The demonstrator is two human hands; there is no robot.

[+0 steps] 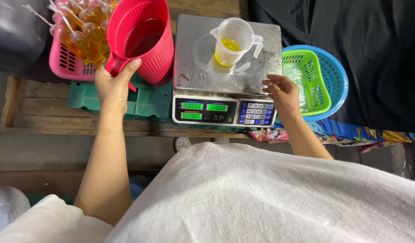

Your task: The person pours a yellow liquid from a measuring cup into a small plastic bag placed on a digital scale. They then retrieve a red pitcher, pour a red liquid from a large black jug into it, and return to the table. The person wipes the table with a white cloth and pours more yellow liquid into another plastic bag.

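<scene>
We cannot see the red jug's point(144, 40) handle — the left hand point(112, 85) covers most of it. The pink basket point(68, 63) of oil bags point(83, 31) runs off the top edge. A green crate point(144, 101) lies half hidden under jug and scale point(225, 108) — its display digits are too small to tell.

left grip point(113, 83) clasped (right point(284, 92) loose)

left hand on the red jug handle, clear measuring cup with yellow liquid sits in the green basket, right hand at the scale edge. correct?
Not quite. In the head view the clear measuring cup stands on the scale platform, not in the green basket. Left hand on the red jug and right hand hold.
</scene>
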